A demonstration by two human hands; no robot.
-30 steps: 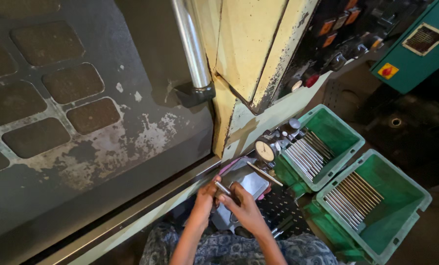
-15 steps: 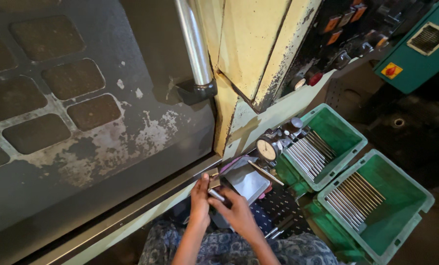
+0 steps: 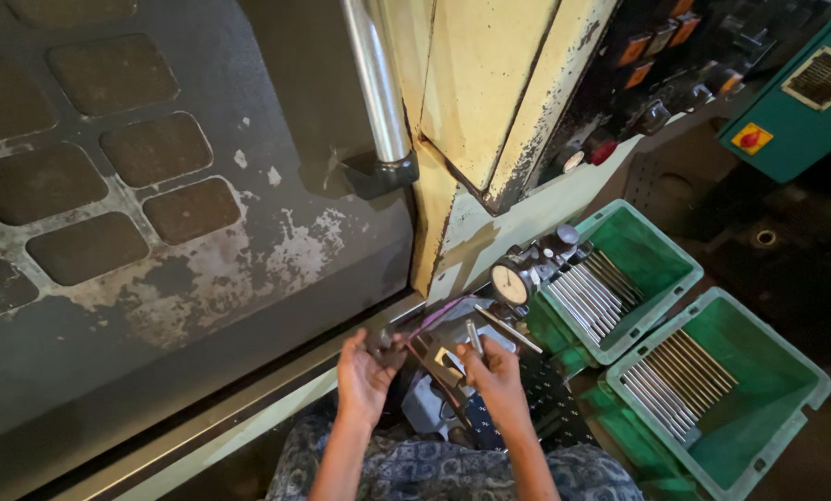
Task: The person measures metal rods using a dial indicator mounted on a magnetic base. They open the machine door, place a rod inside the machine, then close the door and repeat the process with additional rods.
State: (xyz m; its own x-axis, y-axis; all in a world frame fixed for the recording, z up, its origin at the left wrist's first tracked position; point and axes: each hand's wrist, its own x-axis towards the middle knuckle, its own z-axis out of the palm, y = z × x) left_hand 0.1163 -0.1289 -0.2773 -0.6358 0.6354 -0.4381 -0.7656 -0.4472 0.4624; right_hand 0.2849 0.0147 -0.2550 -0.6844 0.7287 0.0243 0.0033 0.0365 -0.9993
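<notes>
Your left hand (image 3: pixel 364 371) is cupped around a small dark part (image 3: pixel 385 341), thumb and fingers closed on it just above the grey block (image 3: pixel 434 408) in your lap area, and your right hand (image 3: pixel 494 371) pinches a thin metal rod (image 3: pixel 474 336) that stands up between its fingers. Keep both close over the block, where a dropped piece lands safely. Hold the rod near its end so its tip stays steady, and bring it to the part square, not at a slant. The dial gauge (image 3: pixel 510 282) sits just beyond your right hand; mind your knuckles near its stem. The nearer green bin (image 3: pixel 661 311) and farther green bin (image 3: pixel 786 408) each hold a row of rods within easy reach.
</notes>
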